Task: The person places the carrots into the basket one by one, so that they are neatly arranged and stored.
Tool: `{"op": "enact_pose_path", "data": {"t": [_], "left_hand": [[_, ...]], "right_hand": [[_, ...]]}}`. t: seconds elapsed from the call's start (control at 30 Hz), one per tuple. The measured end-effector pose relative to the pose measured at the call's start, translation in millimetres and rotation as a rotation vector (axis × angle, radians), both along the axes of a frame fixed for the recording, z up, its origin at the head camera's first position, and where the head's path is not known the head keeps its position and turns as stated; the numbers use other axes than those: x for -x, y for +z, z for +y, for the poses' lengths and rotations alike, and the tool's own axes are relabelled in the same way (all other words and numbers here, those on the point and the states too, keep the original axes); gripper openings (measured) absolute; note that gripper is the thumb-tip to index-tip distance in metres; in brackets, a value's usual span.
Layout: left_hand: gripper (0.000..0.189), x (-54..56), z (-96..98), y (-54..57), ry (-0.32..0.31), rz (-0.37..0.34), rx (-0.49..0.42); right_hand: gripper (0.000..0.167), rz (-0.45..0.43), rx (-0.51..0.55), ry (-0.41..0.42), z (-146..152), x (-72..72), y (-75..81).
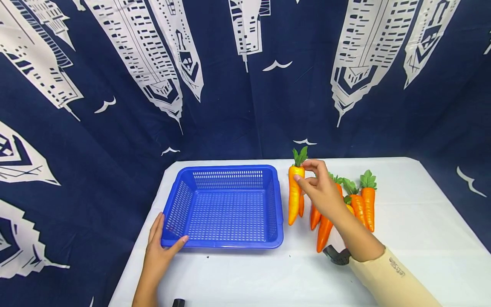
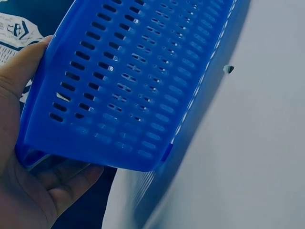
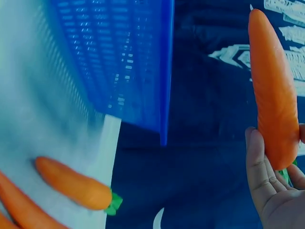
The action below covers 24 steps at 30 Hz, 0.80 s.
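My right hand (image 1: 324, 187) pinches a yellow-orange carrot (image 1: 294, 196) near its leafy top, tip pointing down, just right of the basket. In the right wrist view the same carrot (image 3: 274, 90) rises from between thumb and fingers, above the table. My left hand (image 1: 157, 247) grips the near left corner of a blue plastic basket (image 1: 222, 244), thumb and fingers around its rim. From the left wrist view, fingers (image 2: 78, 183) curl by the corner of the basket (image 2: 119, 86). The basket holds nothing.
Behind the held carrot lies another carrot (image 1: 301, 207). Several more carrots (image 1: 368, 209) lie to the right, partly hidden by my right forearm. A white cloth covers the table (image 1: 245, 277). A dark blue curtain (image 1: 230, 119) with white buildings hangs behind.
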<state>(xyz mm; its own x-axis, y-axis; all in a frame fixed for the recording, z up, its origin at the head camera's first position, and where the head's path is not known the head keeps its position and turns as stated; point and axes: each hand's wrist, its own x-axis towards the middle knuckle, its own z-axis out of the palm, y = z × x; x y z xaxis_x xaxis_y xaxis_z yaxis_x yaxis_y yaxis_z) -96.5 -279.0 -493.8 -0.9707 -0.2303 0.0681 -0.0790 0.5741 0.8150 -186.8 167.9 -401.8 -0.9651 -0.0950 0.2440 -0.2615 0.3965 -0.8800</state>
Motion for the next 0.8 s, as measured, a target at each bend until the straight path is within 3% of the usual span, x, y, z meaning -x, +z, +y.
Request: {"op": "enact_pose_path", "data": {"t": [0.3, 0.47, 0.6, 0.8], "left_hand": [[0.109, -2.0, 9.1, -1.3, -0.005, -0.009, 0.004], [0.109, -3.5, 12.8, -1.6, -0.005, 0.003, 0.006], [0.109, -4.4, 15.9, -1.7, -0.004, 0.000, 0.017], [0.109, -5.2, 18.9, -1.3, -0.005, -0.011, 0.023]], "right_hand": [[0.041, 0.086, -0.053, 0.100, -26, 11.4, 7.5], [0.038, 0.084, -0.026, 0.131, -41, 16.6, 12.9], [0.044, 0.053, -0.012, 0.163, -51, 21.8, 14.9], [0.066, -0.002, -0.049, 0.259, -66, 28.9, 15.1]]}}
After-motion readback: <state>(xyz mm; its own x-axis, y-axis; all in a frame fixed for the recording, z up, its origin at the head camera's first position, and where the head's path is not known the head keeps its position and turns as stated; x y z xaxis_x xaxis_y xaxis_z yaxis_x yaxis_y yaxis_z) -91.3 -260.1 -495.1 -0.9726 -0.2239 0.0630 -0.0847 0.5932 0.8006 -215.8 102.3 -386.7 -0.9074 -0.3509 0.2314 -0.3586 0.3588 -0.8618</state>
